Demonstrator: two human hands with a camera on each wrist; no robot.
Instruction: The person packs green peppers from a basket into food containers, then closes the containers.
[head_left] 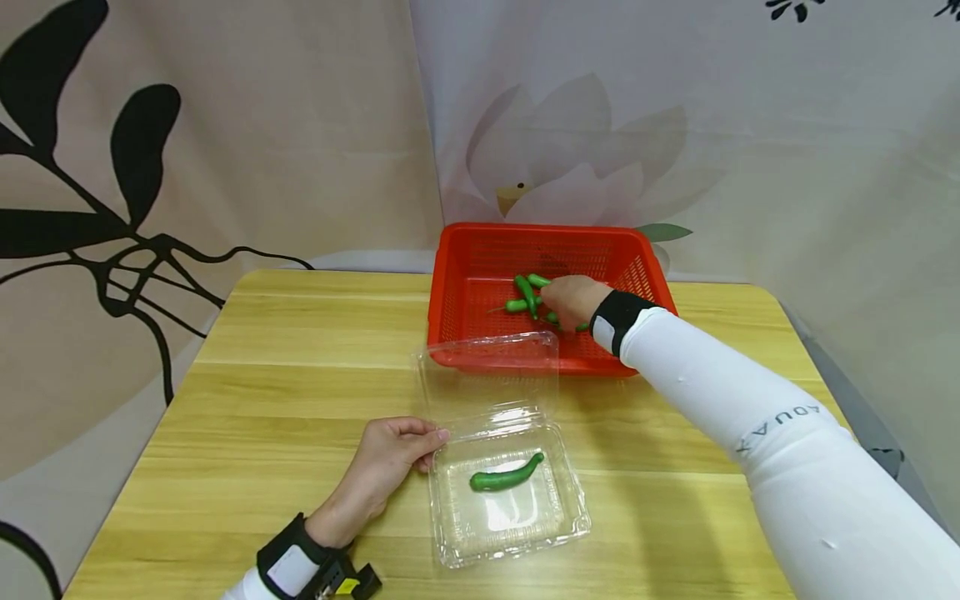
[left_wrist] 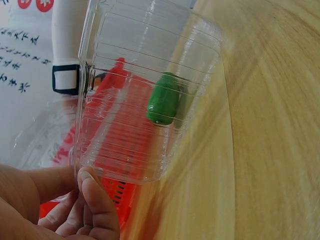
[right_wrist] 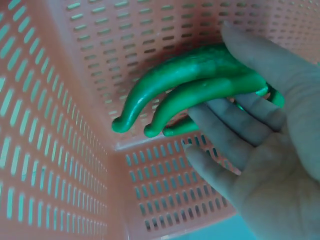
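Observation:
A clear plastic clamshell box (head_left: 457,542) lies unfolded on the table, its raised lid (head_left: 491,375) overlapping the basket's front rim. One green chili pepper (head_left: 507,475) rests in the box's bottom half. My left hand (head_left: 397,454) pinches the box's left edge near the hinge between thumb and fingers. Over in the red basket (head_left: 480,358), my right hand (head_left: 576,302) reaches among several green chili peppers (head_left: 527,293). In the right wrist view, its thumb lies above a curved pepper (right_wrist: 175,72) and its loosely extended fingers (right_wrist: 225,132) are beside a second pepper (right_wrist: 200,97).
The wooden table (head_left: 315,350) holds the basket at its back edge, close to a printed cloth backdrop (head_left: 300,125). Slotted mesh walls (right_wrist: 45,120) rise around the peppers.

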